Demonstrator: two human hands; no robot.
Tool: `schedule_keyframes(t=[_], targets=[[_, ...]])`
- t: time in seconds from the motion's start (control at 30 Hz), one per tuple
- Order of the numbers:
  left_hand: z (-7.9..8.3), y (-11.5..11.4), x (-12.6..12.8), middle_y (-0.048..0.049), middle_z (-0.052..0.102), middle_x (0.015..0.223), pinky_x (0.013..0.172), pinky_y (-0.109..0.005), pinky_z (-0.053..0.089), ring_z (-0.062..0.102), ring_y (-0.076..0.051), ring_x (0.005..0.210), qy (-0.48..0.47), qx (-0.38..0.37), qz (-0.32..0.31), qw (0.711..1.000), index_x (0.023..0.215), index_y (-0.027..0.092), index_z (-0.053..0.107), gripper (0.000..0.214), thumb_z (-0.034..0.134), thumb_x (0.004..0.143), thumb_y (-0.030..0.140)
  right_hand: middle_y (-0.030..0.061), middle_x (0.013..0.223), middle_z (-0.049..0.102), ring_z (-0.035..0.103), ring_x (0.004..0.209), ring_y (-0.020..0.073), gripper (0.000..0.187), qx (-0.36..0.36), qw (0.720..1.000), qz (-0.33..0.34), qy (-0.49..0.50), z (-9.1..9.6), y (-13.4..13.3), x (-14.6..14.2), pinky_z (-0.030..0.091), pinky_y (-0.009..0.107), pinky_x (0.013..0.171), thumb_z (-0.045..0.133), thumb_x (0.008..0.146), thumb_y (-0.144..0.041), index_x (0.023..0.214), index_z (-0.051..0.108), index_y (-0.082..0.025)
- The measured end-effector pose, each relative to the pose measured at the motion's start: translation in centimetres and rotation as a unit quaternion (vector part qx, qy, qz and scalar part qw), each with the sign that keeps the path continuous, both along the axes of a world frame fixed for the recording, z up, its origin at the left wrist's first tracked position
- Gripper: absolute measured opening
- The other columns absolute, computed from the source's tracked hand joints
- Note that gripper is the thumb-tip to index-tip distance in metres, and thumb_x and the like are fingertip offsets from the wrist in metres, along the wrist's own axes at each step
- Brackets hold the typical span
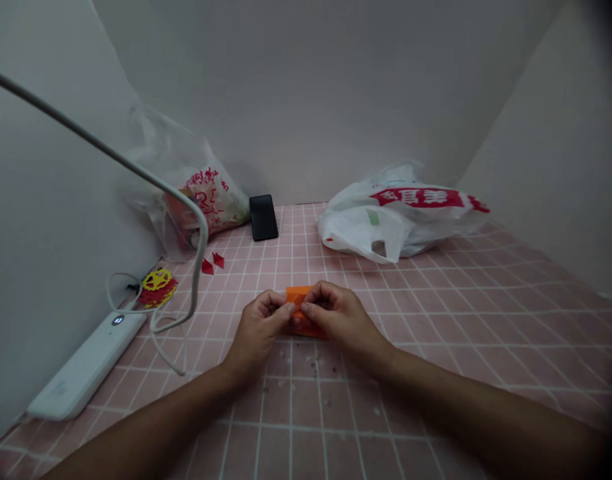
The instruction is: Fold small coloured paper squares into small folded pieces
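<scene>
A small piece of folded orange paper (297, 292) is held between my two hands, low over the pink tiled surface. My left hand (259, 327) pinches its left side between thumb and fingers. From the right, my right hand (343, 320) grips the paper with thumb and index finger, the two thumb tips nearly touching at its middle. Part of the orange paper is hidden behind my fingers, so its exact folds do not show.
Left lie a white power bank (89, 367), a looping white cable (202, 267), yellow and red cutouts (157, 283) and two small red paper pieces (213, 263). Further back are a clear plastic bag (186, 193), a black phone (263, 218) and a white plastic bag (356, 220). Walls enclose the surface.
</scene>
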State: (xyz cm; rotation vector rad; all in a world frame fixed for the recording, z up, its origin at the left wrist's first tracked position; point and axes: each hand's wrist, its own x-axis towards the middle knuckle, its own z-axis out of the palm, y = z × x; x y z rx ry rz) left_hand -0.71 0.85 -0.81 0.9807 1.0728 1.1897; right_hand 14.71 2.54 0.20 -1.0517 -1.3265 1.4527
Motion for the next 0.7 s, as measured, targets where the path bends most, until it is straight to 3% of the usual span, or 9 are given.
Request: schedule_keyframes(t=[0.23,0.7], targets=[[-0.21,-0.12,-0.08,0.0011,0.071,0.068,0.071,-0.025,0.054,0.065,-0.011,0.065,-0.027,-0.010,-0.020,0.999,0.077,0.016,0.058,0.022,0.075,0.079,0.030,-0.0005,0.065,0.064,0.062,0.061,0.0135,0.013,-0.046,0.998,-0.004,0.050,-0.08,-0.13,-0.23,0.050,0.027,0.060,0.066,0.069,-0.022,0.067,0.054,-0.019],[-0.17,0.02,0.07,0.0031,0.068,0.060,0.063,-0.022,0.050,0.062,-0.010,0.057,0.019,0.008,0.018,1.000,0.072,0.016,0.055,0.027,0.078,0.073,0.031,-0.0023,0.062,0.065,0.064,0.061,0.0132,0.018,-0.095,0.989,0.001,0.113,-0.45,-0.21,-0.61,0.052,0.029,0.064,0.068,0.065,-0.023,0.065,0.050,-0.019]])
